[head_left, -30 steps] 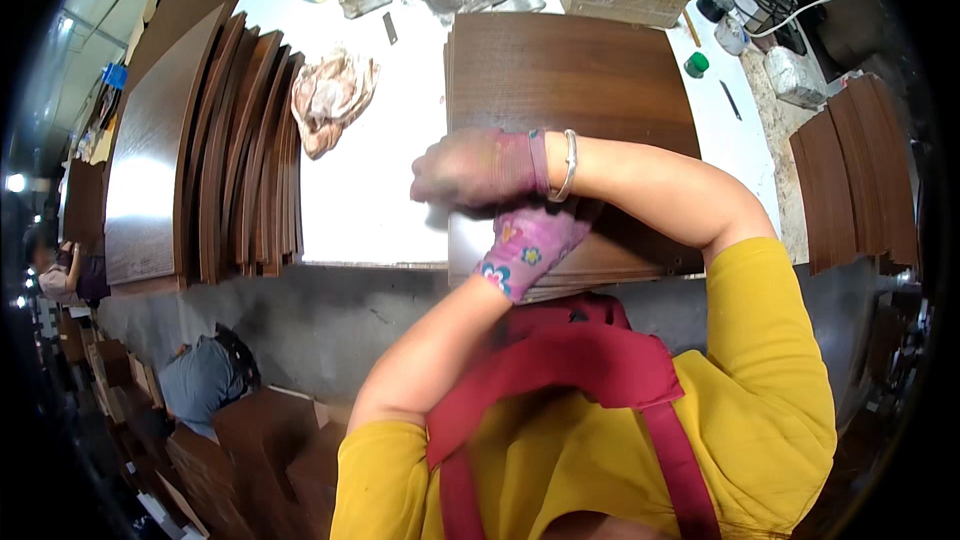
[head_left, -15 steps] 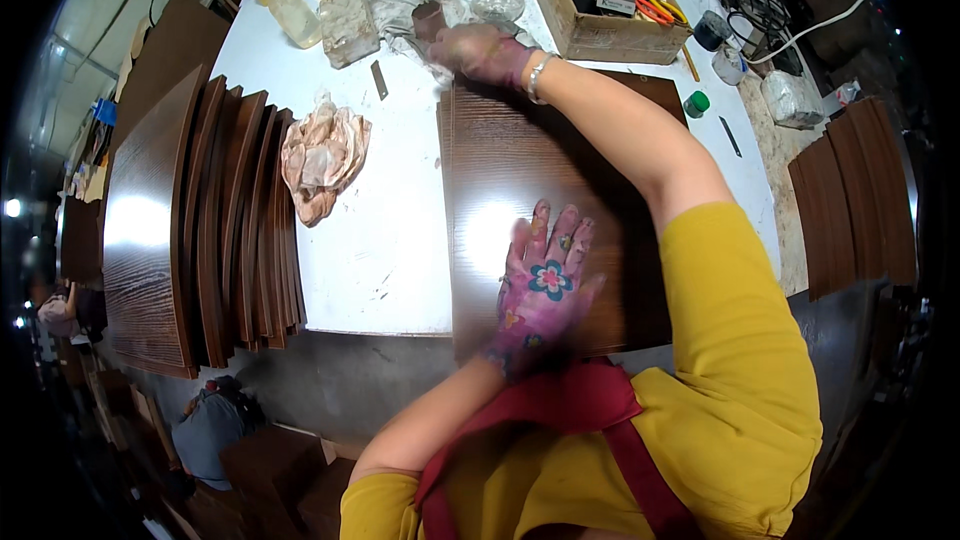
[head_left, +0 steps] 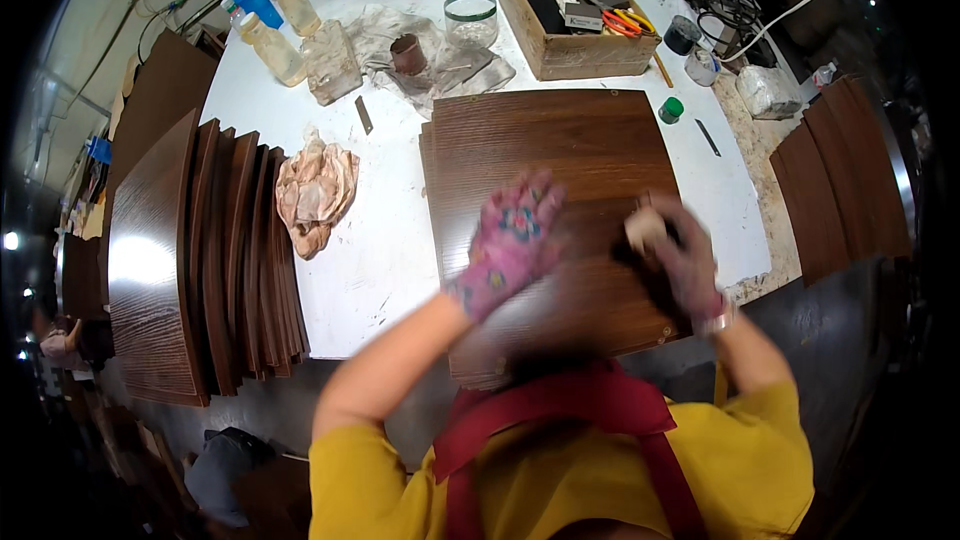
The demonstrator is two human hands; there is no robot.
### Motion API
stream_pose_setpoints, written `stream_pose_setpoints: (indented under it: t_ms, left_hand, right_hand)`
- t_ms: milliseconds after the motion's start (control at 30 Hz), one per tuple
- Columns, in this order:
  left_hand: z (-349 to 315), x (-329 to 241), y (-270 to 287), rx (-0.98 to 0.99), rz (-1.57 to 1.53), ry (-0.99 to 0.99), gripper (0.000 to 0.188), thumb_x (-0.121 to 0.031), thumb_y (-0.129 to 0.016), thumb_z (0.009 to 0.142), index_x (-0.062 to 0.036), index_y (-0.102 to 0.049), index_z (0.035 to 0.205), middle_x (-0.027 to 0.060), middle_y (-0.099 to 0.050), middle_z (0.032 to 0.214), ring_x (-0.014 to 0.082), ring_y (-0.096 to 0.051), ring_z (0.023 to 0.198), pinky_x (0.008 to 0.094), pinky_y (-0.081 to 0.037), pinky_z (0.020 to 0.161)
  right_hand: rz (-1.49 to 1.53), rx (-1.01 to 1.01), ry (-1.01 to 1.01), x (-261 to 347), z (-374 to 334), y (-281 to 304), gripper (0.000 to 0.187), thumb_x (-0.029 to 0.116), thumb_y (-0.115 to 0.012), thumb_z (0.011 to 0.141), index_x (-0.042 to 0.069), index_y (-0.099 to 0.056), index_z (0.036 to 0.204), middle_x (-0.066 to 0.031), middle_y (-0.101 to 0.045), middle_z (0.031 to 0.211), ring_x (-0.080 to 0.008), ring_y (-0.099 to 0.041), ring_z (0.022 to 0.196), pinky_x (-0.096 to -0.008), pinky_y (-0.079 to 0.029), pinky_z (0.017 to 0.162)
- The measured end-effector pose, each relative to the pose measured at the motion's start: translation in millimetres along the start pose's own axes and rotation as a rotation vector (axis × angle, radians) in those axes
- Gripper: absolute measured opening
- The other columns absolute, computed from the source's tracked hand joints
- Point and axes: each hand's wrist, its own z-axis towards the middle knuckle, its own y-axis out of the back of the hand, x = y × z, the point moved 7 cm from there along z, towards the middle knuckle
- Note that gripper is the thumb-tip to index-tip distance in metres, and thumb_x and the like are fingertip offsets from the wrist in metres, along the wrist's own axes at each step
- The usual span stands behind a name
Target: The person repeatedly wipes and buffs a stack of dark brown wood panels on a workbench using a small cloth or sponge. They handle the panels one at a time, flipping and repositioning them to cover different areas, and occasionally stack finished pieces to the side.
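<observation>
A dark brown wood-grain panel (head_left: 590, 150) lies on top of others in front of me. My left hand (head_left: 510, 240), in a stained pink-purple flowered glove, is over the panel's left part, fingers extended and blurred. Whether it touches the surface is hard to tell. My right hand (head_left: 685, 260), in a stained glove, is closed round a small beige piece (head_left: 645, 228) above the panel's right side; motion blur hides its exact kind. Behind the panel, a small brown cup (head_left: 407, 55) stands on a crumpled grayish rag (head_left: 455, 70).
Several curved-looking brown panels (head_left: 155, 260) stand stacked at left, beside a crumpled stained cloth (head_left: 317, 195). Bottles (head_left: 272, 50), a pale block (head_left: 331, 62), a glass jar (head_left: 471, 22) and a tool box (head_left: 590, 58) line the back. A green-capped jar (head_left: 671, 110) sits at right.
My right hand has left the rag and cup at the back and come to the panel's right side, now with a beige piece. My left hand has moved slightly up the panel.
</observation>
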Motion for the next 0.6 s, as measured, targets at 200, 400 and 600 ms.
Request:
stream_pose_setpoints:
  t_ms: [200,400,600]
  left_hand:
    - [64.5,-15.6,-8.3,-0.080,-0.015,-0.345,0.054,-0.040,-0.061,0.086,-0.0117,-0.052,0.131,0.0126,-0.048,0.137,0.0330,-0.041,0.133,0.0486,-0.030,0.109]
    - [95.4,48.1,-3.0,-0.199,0.250,-0.231,0.045,-0.041,-0.059,0.086,-0.0089,-0.058,0.117,0.0129,-0.059,0.121,0.0273,-0.054,0.117,0.0459,-0.044,0.092]
    - [27.5,60.0,56.0,0.026,0.334,-0.260,0.022,-0.029,-0.057,0.088,-0.0114,-0.064,0.098,0.0090,-0.065,0.091,0.0267,-0.063,0.087,0.0394,-0.053,0.070]
  right_hand:
    - [0.230,-0.141,-0.247,-11.4,-47.5,16.4,0.041,0.011,-0.062,0.085,-0.004,-0.054,0.123,-0.0123,-0.059,0.118,-0.0211,-0.057,0.108,-0.0321,-0.046,0.095]
    - [0.241,-0.051,0.109,51.4,82.1,-31.0,0.038,0.012,-0.060,0.089,-0.002,-0.055,0.124,-0.0081,-0.060,0.116,-0.0131,-0.056,0.105,-0.0262,-0.047,0.090]
    - [0.168,0.155,-0.001,64.9,111.0,-81.5,0.037,0.015,-0.062,0.090,0.000,-0.057,0.123,-0.0044,-0.063,0.106,-0.0099,-0.059,0.094,-0.0237,-0.049,0.084]
